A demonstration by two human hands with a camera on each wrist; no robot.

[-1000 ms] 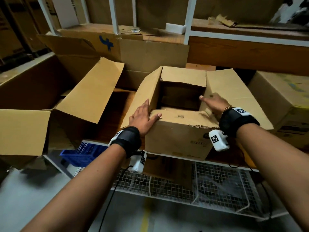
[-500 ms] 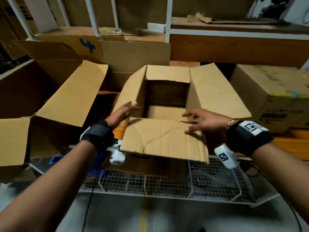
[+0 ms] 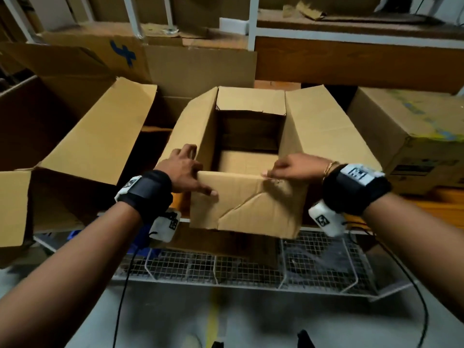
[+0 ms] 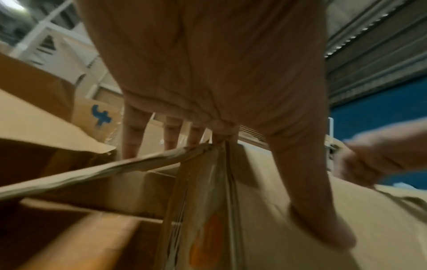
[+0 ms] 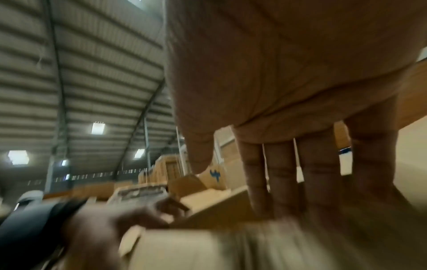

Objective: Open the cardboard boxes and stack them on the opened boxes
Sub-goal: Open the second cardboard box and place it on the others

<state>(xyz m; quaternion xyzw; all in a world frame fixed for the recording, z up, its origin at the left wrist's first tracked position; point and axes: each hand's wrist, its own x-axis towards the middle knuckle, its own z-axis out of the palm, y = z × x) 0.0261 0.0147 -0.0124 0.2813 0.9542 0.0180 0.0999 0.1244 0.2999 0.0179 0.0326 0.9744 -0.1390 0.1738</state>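
An open cardboard box (image 3: 324, 131) stands on the shelf in front of me, with its side and back flaps spread out. Its creased front flap (image 3: 248, 204) hangs folded down over the front wall. My left hand (image 3: 183, 172) straddles the front left corner: the thumb (image 4: 312, 201) lies flat on the front flap and the fingers (image 4: 134, 138) reach over the left flap. At the front right corner, my right hand (image 3: 291, 167) presses its straight fingers (image 5: 284, 179) on the flap's fold line. The box looks empty inside.
A large opened box (image 3: 100, 131) lies to the left, and a box with a blue mark (image 3: 125, 56) stands behind it. To the right sits a closed, printed box (image 3: 414, 136). A wire mesh shelf (image 3: 251, 270) juts out below, and white rack posts (image 3: 251, 21) rise behind.
The front flap went from lying over the opening, through level, to hanging down outside. Both hands moved from the side flaps to the front top edge.
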